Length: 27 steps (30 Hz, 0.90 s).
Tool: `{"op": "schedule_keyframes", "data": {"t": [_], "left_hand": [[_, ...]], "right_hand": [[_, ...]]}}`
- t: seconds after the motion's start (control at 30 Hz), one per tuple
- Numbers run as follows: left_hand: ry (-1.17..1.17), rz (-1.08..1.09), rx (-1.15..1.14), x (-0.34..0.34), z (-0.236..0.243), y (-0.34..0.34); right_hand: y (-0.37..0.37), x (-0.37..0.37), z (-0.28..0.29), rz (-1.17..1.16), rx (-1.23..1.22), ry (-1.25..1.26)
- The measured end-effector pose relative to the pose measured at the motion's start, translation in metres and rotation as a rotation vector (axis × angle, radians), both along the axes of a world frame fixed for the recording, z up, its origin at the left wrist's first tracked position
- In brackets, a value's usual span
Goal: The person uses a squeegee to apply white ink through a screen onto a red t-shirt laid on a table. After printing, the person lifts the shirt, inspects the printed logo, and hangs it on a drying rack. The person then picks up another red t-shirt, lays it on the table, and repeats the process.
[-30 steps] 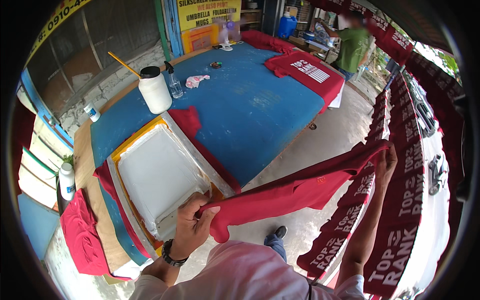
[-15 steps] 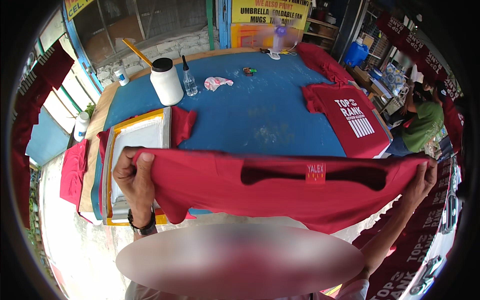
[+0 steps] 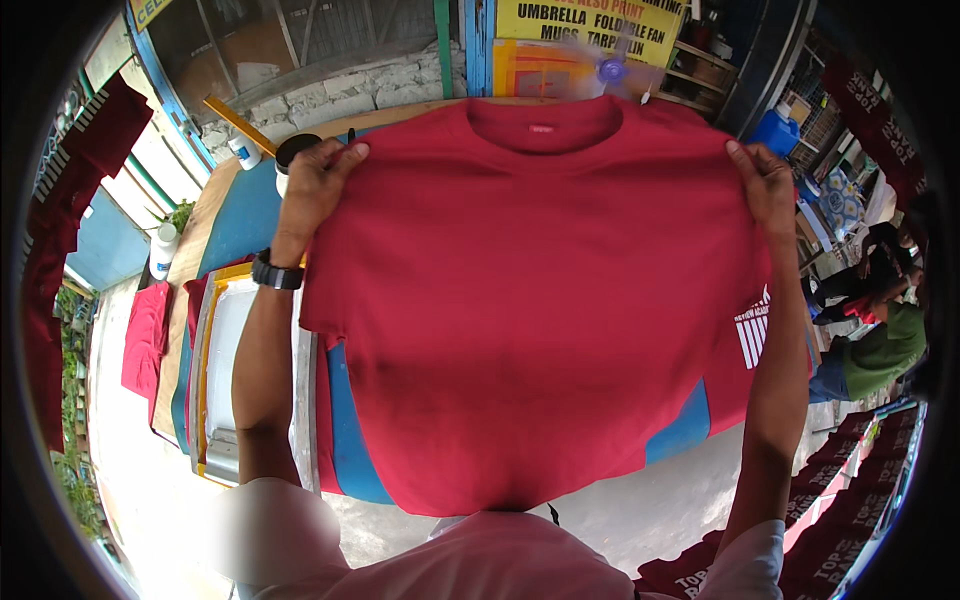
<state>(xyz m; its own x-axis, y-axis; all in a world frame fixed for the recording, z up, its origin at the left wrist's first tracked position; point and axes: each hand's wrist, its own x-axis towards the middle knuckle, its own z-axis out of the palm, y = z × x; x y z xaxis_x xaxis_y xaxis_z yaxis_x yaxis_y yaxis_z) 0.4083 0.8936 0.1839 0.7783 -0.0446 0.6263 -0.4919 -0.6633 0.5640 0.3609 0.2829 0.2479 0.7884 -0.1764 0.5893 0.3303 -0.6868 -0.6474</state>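
Yellow lettered sign [image 3: 590, 22] beyond hands [image 3: 315, 188] [image 3: 768, 188] in closed pinches on a labelled red shirt [image 3: 530, 290].

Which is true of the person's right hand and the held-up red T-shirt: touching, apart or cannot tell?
Touching. The head view shows the right hand pinching the red T-shirt near its shoulder, thumb lying on the fabric.
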Motion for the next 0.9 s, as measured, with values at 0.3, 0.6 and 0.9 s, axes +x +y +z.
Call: {"op": "schedule_keyframes", "data": {"t": [0.3,0.6,0.9], "left_hand": [[0.292,0.134,0.218,0.134,-0.251,-0.036],[0.203,0.272,0.402,0.141,-0.327,-0.049],[0.132,0.224,0.533,0.094,-0.271,-0.074]], "right_hand": [[0.009,0.171,-0.278,-0.216,-0.300,0.378],[0.017,0.193,-0.395,-0.291,-0.432,0.264],[0.036,0.074,-0.324,-0.046,-0.301,0.096]]}}
